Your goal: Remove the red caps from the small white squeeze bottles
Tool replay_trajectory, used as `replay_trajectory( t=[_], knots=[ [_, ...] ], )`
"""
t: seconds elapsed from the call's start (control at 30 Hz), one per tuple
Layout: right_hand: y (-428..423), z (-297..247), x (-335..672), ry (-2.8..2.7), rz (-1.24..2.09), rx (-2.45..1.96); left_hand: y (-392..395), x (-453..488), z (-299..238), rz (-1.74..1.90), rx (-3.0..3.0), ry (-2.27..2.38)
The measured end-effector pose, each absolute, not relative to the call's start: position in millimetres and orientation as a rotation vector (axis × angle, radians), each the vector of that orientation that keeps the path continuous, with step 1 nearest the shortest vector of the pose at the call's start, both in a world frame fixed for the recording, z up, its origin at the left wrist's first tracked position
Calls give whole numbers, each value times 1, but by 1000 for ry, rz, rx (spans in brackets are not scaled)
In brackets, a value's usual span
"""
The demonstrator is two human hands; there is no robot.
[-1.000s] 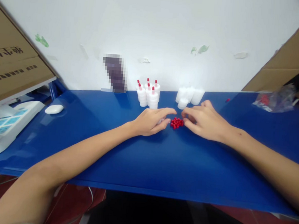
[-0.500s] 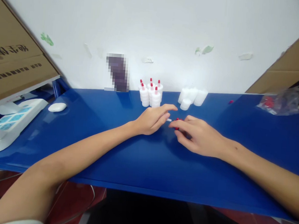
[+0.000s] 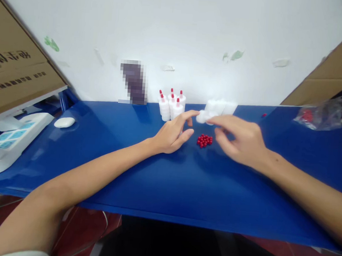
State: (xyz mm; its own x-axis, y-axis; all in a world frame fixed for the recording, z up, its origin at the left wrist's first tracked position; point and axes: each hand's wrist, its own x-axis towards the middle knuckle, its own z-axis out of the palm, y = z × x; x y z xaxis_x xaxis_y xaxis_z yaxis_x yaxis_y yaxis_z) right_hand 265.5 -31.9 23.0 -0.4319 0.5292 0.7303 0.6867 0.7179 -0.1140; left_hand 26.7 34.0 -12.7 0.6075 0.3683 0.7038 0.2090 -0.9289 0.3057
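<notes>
on the blue counter [image 3: 161,189], left hand [image 3: 170,135] and right hand [image 3: 243,139]: fingers parted – whether either pinches cannot be told; blurred white piece [image 3: 201,116] between them, step judged its handling, next move calling for steadiness – small red pieces [image 3: 204,140] heaped nearby

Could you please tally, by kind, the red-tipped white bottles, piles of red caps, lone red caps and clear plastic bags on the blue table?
Red-tipped white bottles: 6
Pile of red caps: 1
Lone red cap: 1
Clear plastic bag: 1
Total: 9
</notes>
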Motion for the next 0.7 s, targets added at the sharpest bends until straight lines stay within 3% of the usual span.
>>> replay_trajectory(
  t=[0.27,0.7],
  knots=[
    [3,20,295,-1945,-286,-1306,27,27,0,892,2776,453],
    [16,21,286,-2058,-236,-1454,32,29,-4,963,2752,362]
  ],
)
